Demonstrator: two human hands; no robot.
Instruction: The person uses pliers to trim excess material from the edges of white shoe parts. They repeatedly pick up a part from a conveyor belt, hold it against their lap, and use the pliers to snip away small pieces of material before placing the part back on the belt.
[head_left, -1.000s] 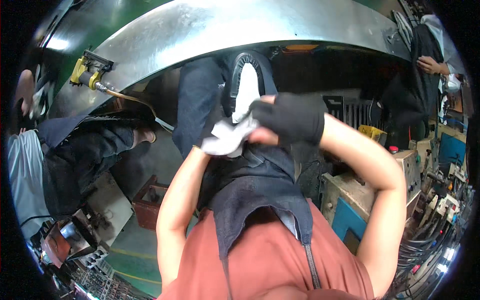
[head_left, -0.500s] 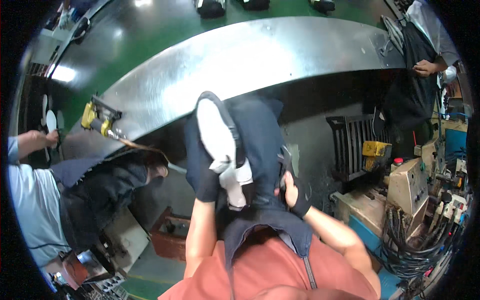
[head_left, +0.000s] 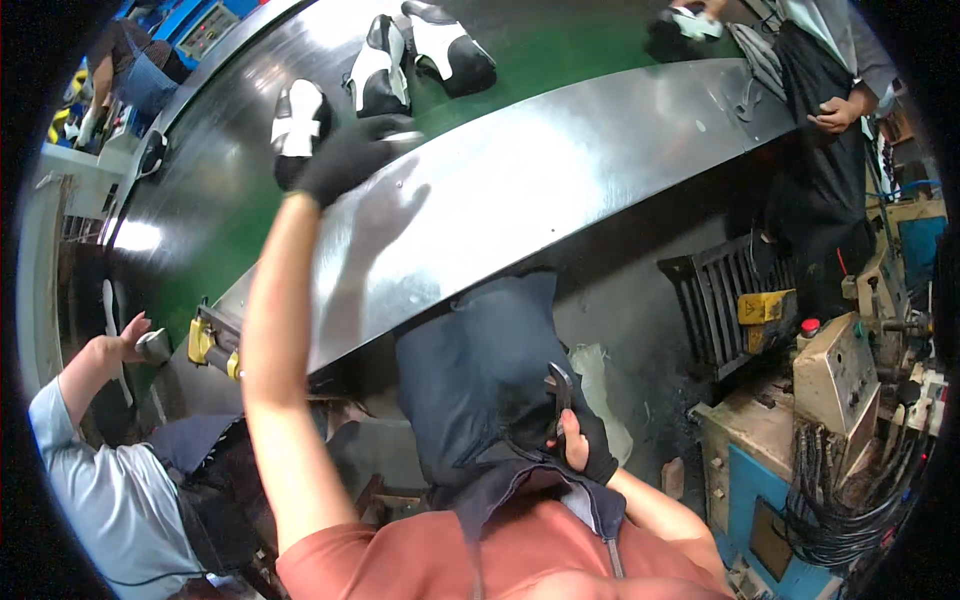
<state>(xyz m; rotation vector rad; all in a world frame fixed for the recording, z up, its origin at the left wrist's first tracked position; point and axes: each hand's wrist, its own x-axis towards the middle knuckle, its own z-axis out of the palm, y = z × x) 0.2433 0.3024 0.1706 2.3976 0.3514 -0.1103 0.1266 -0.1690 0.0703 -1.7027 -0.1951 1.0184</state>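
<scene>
My left hand point(head_left: 350, 160), in a black glove with bare fingertips, reaches over the metal bench with its fingers stretched out and nothing seen in them. Just beyond it is a black-and-white shoe point(head_left: 298, 120), partly hidden by the glove; whether they touch I cannot tell. Two more such shoes, one point(head_left: 380, 75) and another point(head_left: 450, 48), stand to its right on the green surface. Above my dark apron point(head_left: 480, 370), my gloved right hand point(head_left: 580, 445) is closed round dark metal pliers point(head_left: 562, 388) with a curved jaw, pointing away from me.
The steel bench edge point(head_left: 520, 170) crosses ahead of me. A yellow-and-black power tool point(head_left: 212, 345) lies at its left, near a co-worker's hand point(head_left: 125, 340). Another co-worker's hand point(head_left: 835, 112) is at far right. A slatted black rack point(head_left: 710, 300) and a cabled machine point(head_left: 835, 375) stand right.
The shoe that my left hand held sole-up on my lap is gone from there. That hand has moved forward and left over the bench. My view has shifted, showing more of the shoes.
</scene>
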